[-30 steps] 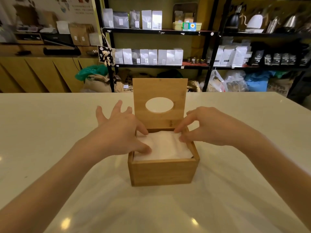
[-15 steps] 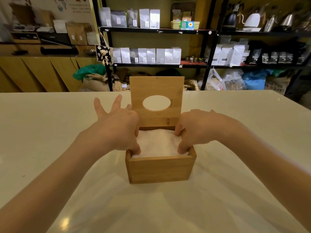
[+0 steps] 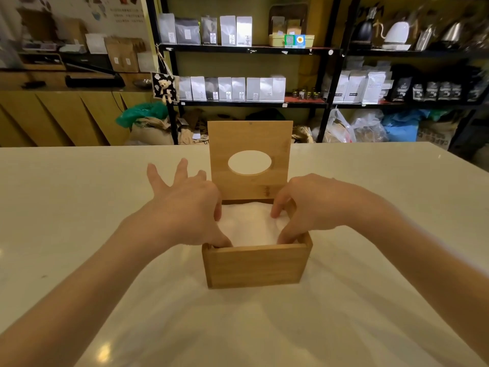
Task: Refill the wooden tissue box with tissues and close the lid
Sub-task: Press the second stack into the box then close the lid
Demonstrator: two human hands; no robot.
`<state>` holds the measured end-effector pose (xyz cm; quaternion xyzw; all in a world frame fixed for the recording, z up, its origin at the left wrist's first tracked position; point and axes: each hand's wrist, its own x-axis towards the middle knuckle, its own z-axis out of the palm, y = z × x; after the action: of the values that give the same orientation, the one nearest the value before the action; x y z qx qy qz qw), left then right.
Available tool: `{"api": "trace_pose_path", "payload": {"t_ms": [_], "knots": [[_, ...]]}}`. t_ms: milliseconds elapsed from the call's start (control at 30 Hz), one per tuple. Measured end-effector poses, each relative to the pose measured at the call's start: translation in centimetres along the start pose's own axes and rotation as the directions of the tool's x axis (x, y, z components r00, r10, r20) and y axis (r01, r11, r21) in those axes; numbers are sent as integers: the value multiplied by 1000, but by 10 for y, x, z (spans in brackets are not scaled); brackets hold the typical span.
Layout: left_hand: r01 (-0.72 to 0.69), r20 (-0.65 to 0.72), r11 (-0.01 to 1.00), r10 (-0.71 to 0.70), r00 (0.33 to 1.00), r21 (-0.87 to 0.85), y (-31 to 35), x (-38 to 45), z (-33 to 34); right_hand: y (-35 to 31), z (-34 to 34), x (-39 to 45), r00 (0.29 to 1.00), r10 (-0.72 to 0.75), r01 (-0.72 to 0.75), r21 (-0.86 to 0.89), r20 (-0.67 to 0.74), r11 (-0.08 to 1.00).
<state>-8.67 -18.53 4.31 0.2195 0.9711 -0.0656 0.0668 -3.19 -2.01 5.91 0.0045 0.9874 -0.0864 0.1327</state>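
A wooden tissue box [image 3: 255, 266] stands on the white table [image 3: 79, 207] in front of me. Its lid [image 3: 250, 136], with an oval hole, stands upright at the back. A stack of white tissues [image 3: 250, 229] fills the box up to the rim. My left hand [image 3: 185, 205] rests over the box's left side, thumb and forefinger pressing down on the tissues, the other fingers spread. My right hand [image 3: 315, 205] is at the right side, with thumb and fingertips pushing the tissues down inside the wall.
Beyond the far table edge stand black shelves [image 3: 246, 50] with white and grey pouches, kettles [image 3: 395, 31] at the upper right, and sacks and bags [image 3: 148, 128] on the floor. A wooden counter [image 3: 66, 112] runs along the left.
Both hands have gone deeper into the box's sides, thumbs now down at the front corners. The tissue stack sits lower and more level in the box.
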Motion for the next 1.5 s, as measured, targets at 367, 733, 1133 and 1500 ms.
{"api": "trace_pose_path", "payload": {"t_ms": [367, 733, 1133, 1500], "knots": [[-56, -60, 958, 40, 997, -280, 0, 8, 4, -5, 18, 1, 980, 35, 2, 184, -194, 983], [-55, -132, 943, 12, 991, -328, 5, 8, 22, 2, 28, 5, 973, 29, 3, 139, -228, 990], [-501, -724, 654, -104, 682, -566, -11, 12, -28, 18, -19, 16, 596, 30, 441, 358, -803, 823], [-393, -663, 835, 47, 747, -384, -2, 45, -18, 10, -19, 31, 661, -243, 223, -123, -710, 967]]}}
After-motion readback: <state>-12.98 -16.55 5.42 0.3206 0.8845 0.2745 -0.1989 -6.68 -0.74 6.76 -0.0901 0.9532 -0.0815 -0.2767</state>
